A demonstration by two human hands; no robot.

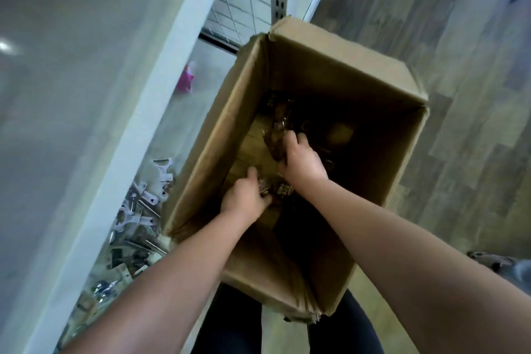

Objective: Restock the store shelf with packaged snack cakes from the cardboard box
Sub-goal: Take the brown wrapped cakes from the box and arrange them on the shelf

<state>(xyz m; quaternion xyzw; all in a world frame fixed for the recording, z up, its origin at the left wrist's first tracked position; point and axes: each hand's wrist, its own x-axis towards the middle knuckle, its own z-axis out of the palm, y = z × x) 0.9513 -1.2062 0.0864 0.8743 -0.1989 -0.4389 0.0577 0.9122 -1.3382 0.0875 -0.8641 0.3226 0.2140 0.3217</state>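
No text, label or number can be read anywhere. The packs (276, 135) in the box (330, 72), gripped by the left hand (244, 195) and the right hand (301, 158), are dark and blurred; any print on them is too small to tell. The box walls around both hands show only plain brown card. The hardware (138, 210) just left of the left hand is blurred, and its cards cannot be read.
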